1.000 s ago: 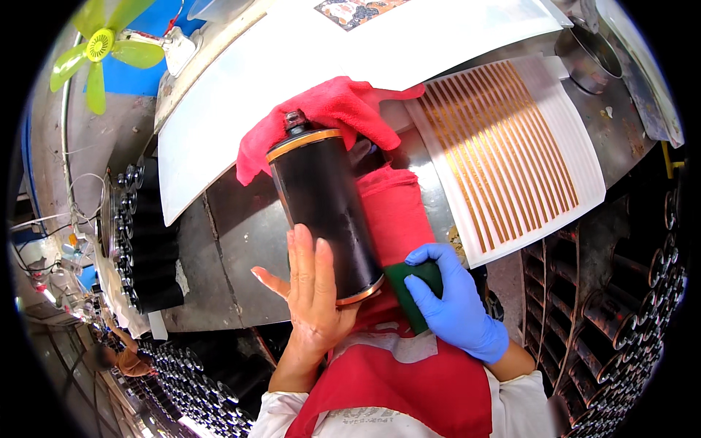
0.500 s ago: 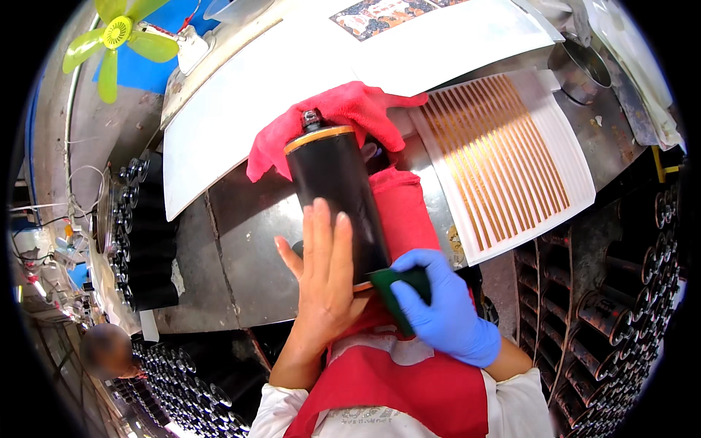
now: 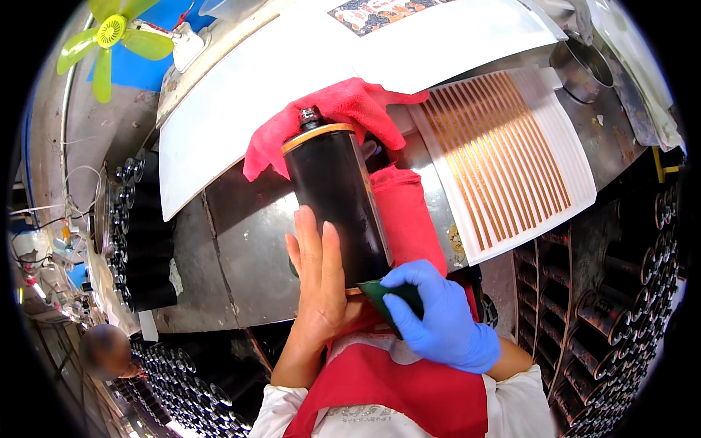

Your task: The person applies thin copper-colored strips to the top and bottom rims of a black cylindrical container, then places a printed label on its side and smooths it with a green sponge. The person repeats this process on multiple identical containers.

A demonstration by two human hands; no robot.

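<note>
A black cylindrical bottle [image 3: 328,182] with a gold band [image 3: 318,134] round its shoulder lies on its side, neck away from me. Its base end points towards me, with a bit of gold trim at the rim. My bare left hand [image 3: 318,281] lies along its lower left side, fingers stretched out; the thumb is mostly hidden at the base. In a blue glove, my right hand [image 3: 442,321] pinches a flat dark green pad [image 3: 391,303] against the lower right rim. A red cloth [image 3: 350,102] drapes behind the neck; red padding [image 3: 410,219] is beside the bottle.
On the right of the metal table [image 3: 252,248] lies a white sheet with gold strips [image 3: 504,160]. Behind it stands a metal pot [image 3: 582,71]. White boards [image 3: 248,95] cover the far side. Black bottles [image 3: 150,241] stand left; racks of bottles [image 3: 606,314] fill the right. A green fan [image 3: 111,31] is far left.
My left hand has slid from the bottle's front to its left side. My right hand and the green pad have shifted slightly left and towards me. A reddish strip shows along the bottle's right side.
</note>
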